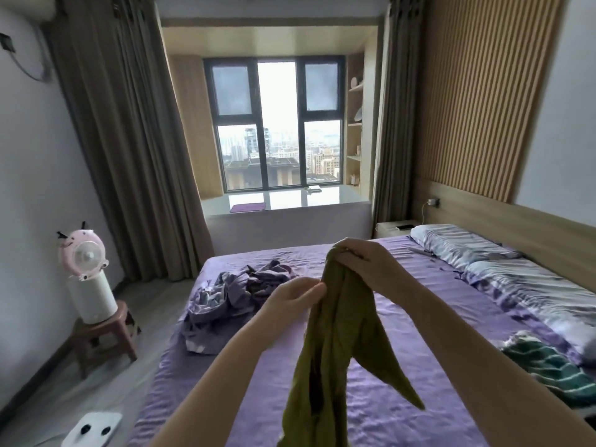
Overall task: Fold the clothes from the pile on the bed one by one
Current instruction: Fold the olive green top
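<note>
An olive-green garment [335, 350] hangs in the air above the purple bed [419, 398], bunched lengthwise with one pointed end dangling to the right. My right hand [361, 262] grips its top end. Lower down, my left hand [296, 301] pinches its left edge. A crumpled pile of purple and grey clothes [232, 295] lies on the far left part of the bed. A green and white striped garment [554, 369] lies on the bed at the right.
Two pillows [483, 253] line the headboard at the right. Left of the bed, a pink fan on a white cylinder [87, 272] stands on a brown stool [103, 337]. A white scale [93, 429] lies on the floor. Curtains and a window seat are beyond the bed.
</note>
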Tool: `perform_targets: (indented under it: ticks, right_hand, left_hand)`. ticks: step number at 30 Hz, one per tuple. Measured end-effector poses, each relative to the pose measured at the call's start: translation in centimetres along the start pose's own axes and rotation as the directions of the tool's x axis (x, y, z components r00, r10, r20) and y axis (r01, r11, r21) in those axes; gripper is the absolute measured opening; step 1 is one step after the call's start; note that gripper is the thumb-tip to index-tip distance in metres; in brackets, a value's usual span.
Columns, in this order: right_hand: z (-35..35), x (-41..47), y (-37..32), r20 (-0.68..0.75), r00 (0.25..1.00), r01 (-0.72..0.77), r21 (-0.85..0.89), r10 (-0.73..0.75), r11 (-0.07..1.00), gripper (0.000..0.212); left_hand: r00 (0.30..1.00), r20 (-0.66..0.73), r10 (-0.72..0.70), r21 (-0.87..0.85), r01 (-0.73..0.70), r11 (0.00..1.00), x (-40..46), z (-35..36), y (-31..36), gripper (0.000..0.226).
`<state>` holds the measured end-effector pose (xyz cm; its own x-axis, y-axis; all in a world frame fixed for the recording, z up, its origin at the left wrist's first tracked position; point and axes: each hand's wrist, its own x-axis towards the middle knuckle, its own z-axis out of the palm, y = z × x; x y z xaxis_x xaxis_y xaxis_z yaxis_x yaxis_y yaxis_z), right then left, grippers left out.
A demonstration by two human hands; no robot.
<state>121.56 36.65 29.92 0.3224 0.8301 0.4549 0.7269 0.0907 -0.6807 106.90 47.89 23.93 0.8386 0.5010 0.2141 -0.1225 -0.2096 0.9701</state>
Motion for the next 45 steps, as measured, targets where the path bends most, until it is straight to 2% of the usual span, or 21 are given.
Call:
perform_targets:
  ticks: [2,3,6,8,10,13,14,16,20,21,24,26,28,31,33,35,37,40,42,45]
  right_hand:
    - [1.1,0.3,0.4,0.009,0.999,-0.032,-0.023,0.033,0.999,0.014]
    - [1.4,0.2,0.7,-0.012,0.998,-0.061,-0.01,0.061,0.998,0.013]
    - [1.0,-0.4,2.0,-0.074,0.987,-0.148,-0.042,0.145,0.988,0.015]
    - [-0.1,-1.4,3.1,-0.116,0.976,-0.197,-0.137,0.182,0.971,0.014]
    - [-1.3,-2.8,3.7,-0.129,0.971,-0.213,-0.109,0.199,0.971,0.007]
    - [-1.4,-5.1,3.0,0.036,0.972,-0.233,0.171,0.231,0.957,0.011]
    - [-0.9,-5.8,2.9,0.094,0.966,-0.255,0.209,0.24,0.944,0.015]
    - [0.0,-7.3,3.1,0.125,0.964,-0.255,0.165,0.236,0.953,0.027]
    - [0.9,-9.3,3.9,0.04,0.977,-0.212,0.207,0.208,0.955,0.059]
    - [1.2,-9.5,3.9,0.003,0.984,-0.175,0.185,0.177,0.967,0.057]
    - [2.6,-9.5,3.8,-0.172,0.984,-0.057,-0.049,0.048,0.997,0.039]
    - [3.4,-9.3,3.5,-0.272,0.962,-0.054,-0.072,0.033,0.996,0.026]
    - [3.4,-9.0,3.1,-0.327,0.943,-0.073,-0.031,0.059,0.997,0.023]
    - [3.0,-8.0,2.4,-0.357,0.931,-0.073,0.028,0.078,0.997,0.027]
    - [2.7,-7.1,2.0,-0.354,0.929,-0.092,0.061,0.108,0.994,0.018]
    - [2.6,-6.1,1.6,-0.336,0.935,-0.113,0.027,0.116,0.993,0.01]
    - [2.3,-5.4,1.3,-0.31,0.944,-0.133,-0.042,0.114,0.99,0.01]
    - [1.1,-4.7,0.7,-0.27,0.956,-0.138,-0.07,0.114,0.988,0.013]
    - [-0.2,-4.3,0.5,-0.261,0.96,-0.134,-0.094,0.105,0.987,0.012]
    - [-2.6,-3.7,0.3,-0.287,0.953,-0.127,-0.091,0.096,0.988,0.012]
  left_hand:
    - [0.992,0.105,-0.064,-0.086,0.073,0.994,-0.5,1.1,-0.7,0.033]
    - [0.991,0.109,-0.081,-0.093,0.092,0.991,-0.7,1.5,-1.1,0.036]
    - [0.993,0.045,-0.105,-0.091,0.109,0.99,-0.8,1.6,-1.5,0.024]
    - [0.992,0.034,-0.118,-0.161,0.122,0.979,-0.7,1.4,-1.5,0.035]
    - [0.991,0.043,-0.126,-0.241,0.133,0.962,-0.3,1.3,-1.3,0.037]
    - [0.983,0.081,-0.167,-0.333,0.185,0.925,0.6,2.5,-0.6,0.019]
    - [0.98,0.086,-0.181,-0.341,0.2,0.918,0.9,3.0,-0.3,0.022]
    - [0.974,0.08,-0.211,-0.326,0.226,0.918,1.4,4.0,-0.1,0.022]
    - [0.967,0.014,-0.255,-0.332,0.245,0.911,1.8,4.4,-0.4,0.02]
    - [0.966,0.013,-0.259,-0.334,0.249,0.909,1.9,4.3,-0.5,0.02]
    - [0.967,0.029,-0.254,-0.338,0.249,0.908,1.8,3.8,-0.3,0.025]
    - [0.965,0.028,-0.26,-0.359,0.253,0.899,1.8,3.1,-0.2,0.026]
    - [0.967,0.034,-0.253,-0.353,0.248,0.902,1.7,2.1,-0.2,0.025]
    - [0.977,0.031,-0.21,-0.231,0.211,0.95,1.4,0.9,-0.6,0.026]
    - [0.981,0.048,-0.187,-0.108,0.191,0.976,1.0,0.5,-0.8,0.027]
    - [0.973,0.115,-0.201,-0.028,0.205,0.978,0.5,0.5,-0.8,0.04]
    - [0.949,0.212,-0.234,0.043,0.23,0.972,0.0,0.8,-0.8,0.053]
    - [0.928,0.285,-0.239,0.269,0.162,0.949,0.3,1.0,-1.9,0.061]
    - [0.934,0.279,-0.223,0.378,0.107,0.92,0.6,0.9,-3.8,0.062]
    - [0.92,0.27,-0.283,0.471,0.13,0.873,0.7,1.1,-8.5,0.047]
